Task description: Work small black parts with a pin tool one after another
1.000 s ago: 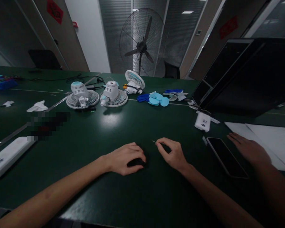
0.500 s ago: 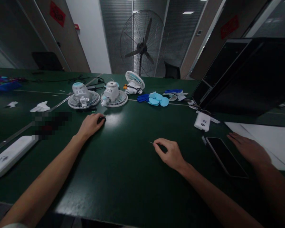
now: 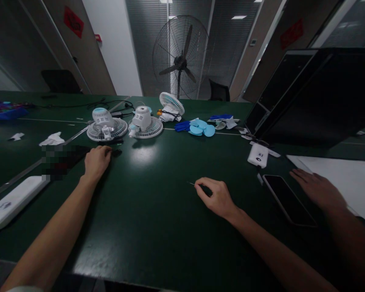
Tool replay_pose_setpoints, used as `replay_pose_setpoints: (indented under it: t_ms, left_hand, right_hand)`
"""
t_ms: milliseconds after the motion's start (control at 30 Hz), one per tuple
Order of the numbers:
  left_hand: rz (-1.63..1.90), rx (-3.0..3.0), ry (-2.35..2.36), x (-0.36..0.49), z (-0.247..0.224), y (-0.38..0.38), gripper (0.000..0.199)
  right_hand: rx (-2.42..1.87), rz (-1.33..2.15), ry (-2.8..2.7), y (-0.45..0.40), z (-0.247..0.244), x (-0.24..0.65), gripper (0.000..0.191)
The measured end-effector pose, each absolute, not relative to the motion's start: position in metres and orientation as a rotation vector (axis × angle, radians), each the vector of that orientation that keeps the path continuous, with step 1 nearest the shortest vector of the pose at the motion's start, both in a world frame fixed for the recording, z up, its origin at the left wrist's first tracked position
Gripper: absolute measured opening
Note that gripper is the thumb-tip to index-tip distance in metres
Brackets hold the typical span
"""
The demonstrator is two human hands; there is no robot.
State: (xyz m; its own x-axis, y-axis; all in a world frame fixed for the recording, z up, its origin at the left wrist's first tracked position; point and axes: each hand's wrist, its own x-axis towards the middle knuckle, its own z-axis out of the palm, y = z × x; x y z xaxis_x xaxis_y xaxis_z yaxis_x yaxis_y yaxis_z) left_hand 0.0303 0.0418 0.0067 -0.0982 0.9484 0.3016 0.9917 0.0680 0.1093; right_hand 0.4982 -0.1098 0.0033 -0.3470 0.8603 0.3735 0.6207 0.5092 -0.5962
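My left hand (image 3: 97, 163) is low over the green table, fingers curled together; whatever is in them is hidden. Just right of its fingertips lies a small black object (image 3: 117, 153), too dark to name. Thumb and forefinger of my right hand (image 3: 215, 197) pinch a thin, needle-like metal piece (image 3: 191, 183), its tip pointing left. Beyond my left hand, two white fans (image 3: 107, 123) (image 3: 146, 123) rest grille-down. A third white fan (image 3: 172, 106) leans behind them, and light-blue fan blades (image 3: 202, 127) lie beside blue gloves (image 3: 182, 126).
Another person's hand (image 3: 319, 190) lies at right, near a phone (image 3: 288, 200) and white sheets (image 3: 349, 178). A white power bank (image 3: 258, 155) sits before a large black screen (image 3: 316, 101). At left are a long white device (image 3: 16, 200) and crumpled tissue (image 3: 52, 139).
My left hand has moved left; the black object that showed at its fingertips is no longer seen there, and a black object now lies beside them. My right hand keeps its pinch, nearly still.
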Motion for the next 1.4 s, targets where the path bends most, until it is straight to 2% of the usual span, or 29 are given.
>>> replay_pose_setpoints:
  t_ms: [233, 433, 867, 1267, 1400]
  left_hand:
    - [-0.581, -1.953, -2.318, 0.005, -0.001, 0.05, 0.036]
    - [-0.7, -1.927, -2.353, 0.004, -0.004, 0.055, 0.028]
    - [-1.142, -1.886, -2.493, 0.026, 0.0, 0.058, 0.035]
    - [-1.114, -1.898, -2.462, 0.038, 0.01, 0.048, 0.032]
    - [-0.98, -1.867, -2.482, 0.042, 0.002, 0.052, 0.035]
  right_hand:
    - [-1.197, 0.473, -2.093, -0.109, 0.004, 0.498, 0.016]
    - [-1.202, 0.45, -2.101, -0.108, 0.0, 0.498, 0.015]
    - [-1.189, 0.456, -2.116, -0.108, 0.001, 0.498, 0.016]
    - [-1.185, 0.438, -2.126, -0.107, -0.004, 0.5, 0.014]
    - [-1.186, 0.439, -2.131, -0.106, -0.004, 0.499, 0.015]
